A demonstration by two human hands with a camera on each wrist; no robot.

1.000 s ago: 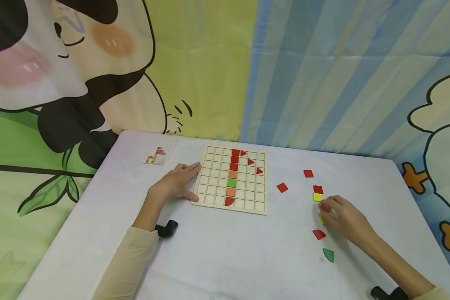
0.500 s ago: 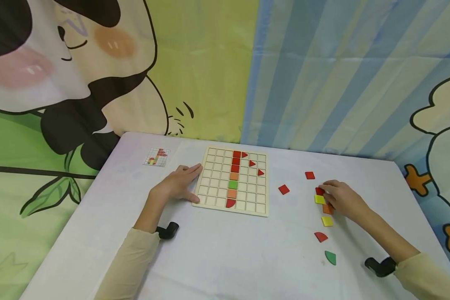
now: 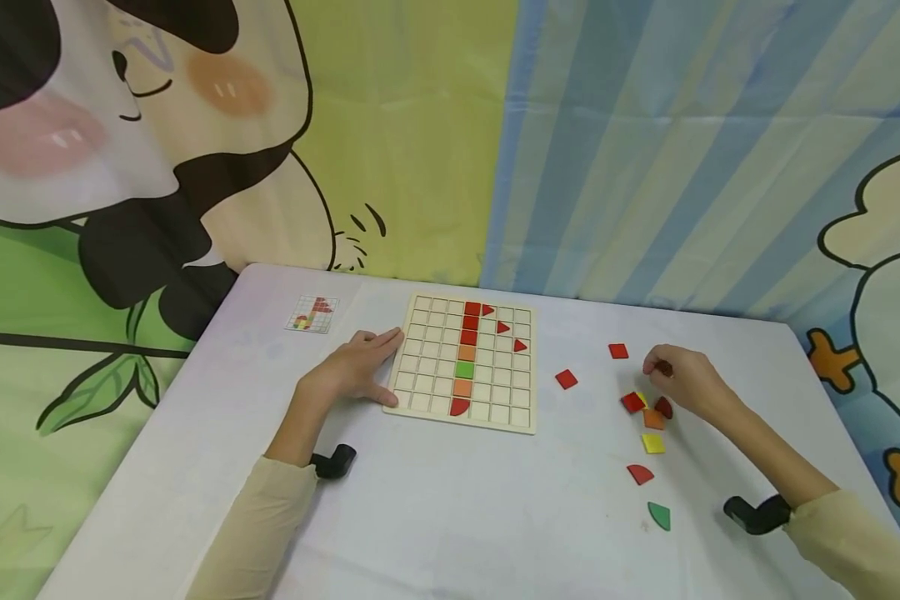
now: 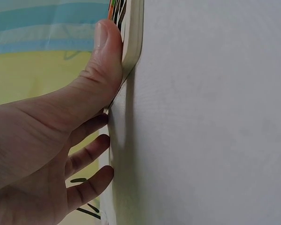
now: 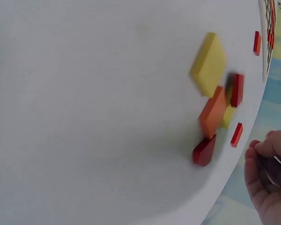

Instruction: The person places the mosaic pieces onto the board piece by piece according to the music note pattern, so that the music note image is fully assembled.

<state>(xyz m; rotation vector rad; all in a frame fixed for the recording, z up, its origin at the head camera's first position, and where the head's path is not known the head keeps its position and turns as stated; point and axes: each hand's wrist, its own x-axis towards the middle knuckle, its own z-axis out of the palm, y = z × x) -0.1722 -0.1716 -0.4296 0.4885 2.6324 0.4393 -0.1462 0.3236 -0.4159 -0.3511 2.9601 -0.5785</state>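
Observation:
My left hand [image 3: 356, 362] rests along the left edge of a pale wooden grid board [image 3: 431, 400], fingers spread and thumb [image 4: 105, 51] at its near corner. A column of red, orange and green pieces stands on the board, with three red triangles [image 3: 503, 327] to its right. My right hand [image 3: 686, 379], fingers curled and fingertips together, is raised over the loose pieces. A dark reddish patch shows between its fingers; I cannot tell whether it is a piece. Below it are a red square [image 3: 633, 402] overlapping a yellow one, an orange square [image 3: 653, 419] and a dark red rounded piece [image 5: 204, 150].
A small pattern card [image 3: 312, 314] lies left of the board. Two red squares lie apart, one near the board [image 3: 566, 379] and one further right [image 3: 618, 351]. A yellow square [image 3: 653, 444], a red quarter circle [image 3: 640, 474] and a green quarter circle [image 3: 659, 516] lie nearer me.
My right hand has moved up and away from the pieces. The red square has shifted down onto the yellow one, and the dark red rounded piece now shows. My left hand stays at the board.

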